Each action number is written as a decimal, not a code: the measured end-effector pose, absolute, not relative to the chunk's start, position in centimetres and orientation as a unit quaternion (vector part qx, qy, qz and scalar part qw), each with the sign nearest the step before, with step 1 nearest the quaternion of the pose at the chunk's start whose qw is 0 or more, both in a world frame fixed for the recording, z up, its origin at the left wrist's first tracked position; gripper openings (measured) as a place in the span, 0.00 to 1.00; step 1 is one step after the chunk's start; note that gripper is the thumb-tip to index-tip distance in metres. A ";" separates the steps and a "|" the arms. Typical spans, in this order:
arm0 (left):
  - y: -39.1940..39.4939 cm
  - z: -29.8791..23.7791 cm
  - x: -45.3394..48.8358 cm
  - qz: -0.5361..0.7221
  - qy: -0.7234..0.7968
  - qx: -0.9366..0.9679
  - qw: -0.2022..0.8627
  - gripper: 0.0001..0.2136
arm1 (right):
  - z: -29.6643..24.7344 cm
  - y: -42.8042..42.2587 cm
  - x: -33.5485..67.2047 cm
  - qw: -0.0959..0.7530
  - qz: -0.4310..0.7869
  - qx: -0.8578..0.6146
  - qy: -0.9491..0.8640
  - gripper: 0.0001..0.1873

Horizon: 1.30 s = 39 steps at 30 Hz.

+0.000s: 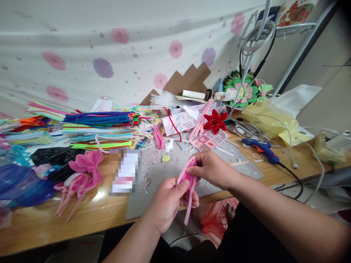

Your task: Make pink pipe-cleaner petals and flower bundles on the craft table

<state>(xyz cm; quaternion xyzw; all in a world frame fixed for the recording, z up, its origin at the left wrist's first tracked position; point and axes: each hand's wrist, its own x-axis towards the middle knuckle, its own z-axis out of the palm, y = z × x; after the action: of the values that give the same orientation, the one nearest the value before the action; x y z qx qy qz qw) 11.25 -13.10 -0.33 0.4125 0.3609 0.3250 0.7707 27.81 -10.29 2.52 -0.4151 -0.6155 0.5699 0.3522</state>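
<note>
My left hand [168,204] and my right hand [210,168] both grip one pink pipe-cleaner piece [188,182] bent into a loop, held over the front of a grey cutting mat [164,171]. The left hand's thumb and fingers pinch its lower part, and the loose stems hang down past the table edge. Fingers of the right hand are closed round the top of the loop.
Finished pink pipe-cleaner petals [82,171] lie at the left on the wooden table [82,215]. Stacks of coloured pipe cleaners [101,126] fill the back left. A red flower [215,121], a blue glue gun [261,148] with its cord, and yellow bags [270,118] sit right.
</note>
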 end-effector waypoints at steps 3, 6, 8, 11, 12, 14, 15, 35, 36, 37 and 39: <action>-12.9 0.1 11.0 0.327 0.339 0.395 0.789 0.17 | 2.7 -10.3 27.8 0.358 0.568 -0.429 -0.604 0.14; -12.7 0.2 10.8 0.333 0.321 0.378 0.802 0.16 | 2.9 -10.4 27.5 0.361 0.587 -0.427 -0.586 0.16; -12.7 0.1 11.0 0.338 0.320 0.369 0.804 0.15 | 2.9 -10.5 27.2 0.370 0.594 -0.425 -0.574 0.17; -12.9 -0.3 11.3 0.344 0.318 0.344 0.814 0.14 | 2.8 -10.5 26.9 0.387 0.599 -0.418 -0.562 0.18; -13.0 -0.4 11.4 0.347 0.314 0.332 0.819 0.14 | 2.7 -10.5 26.9 0.390 0.601 -0.413 -0.562 0.18; -13.1 -0.7 11.6 0.350 0.304 0.317 0.827 0.14 | 2.5 -10.5 26.8 0.393 0.610 -0.397 -0.562 0.18; -13.2 -0.8 11.6 0.350 0.302 0.317 0.828 0.14 | 2.3 -10.4 26.8 0.395 0.615 -0.389 -0.561 0.18; -13.6 -1.9 11.2 0.300 0.422 0.582 0.627 0.19 | 0.9 -10.8 24.9 0.477 0.529 -0.448 -0.540 0.19; -13.7 -1.9 11.1 0.301 0.423 0.576 0.632 0.19 | 1.0 -10.7 25.1 0.481 0.542 -0.438 -0.532 0.19; -13.8 -1.8 11.1 0.300 0.424 0.570 0.637 0.19 | 1.2 -10.6 25.3 0.484 0.548 -0.432 -0.527 0.18; -13.9 -1.6 11.1 0.290 0.427 0.566 0.643 0.19 | 1.4 -10.4 25.7 0.489 0.532 -0.436 -0.536 0.17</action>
<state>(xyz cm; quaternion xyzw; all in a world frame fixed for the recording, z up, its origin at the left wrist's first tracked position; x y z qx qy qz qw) 11.08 -13.90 -1.59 0.5661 0.4266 0.2904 0.6429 25.66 -10.36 1.36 -0.4364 -0.5363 0.5318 0.4890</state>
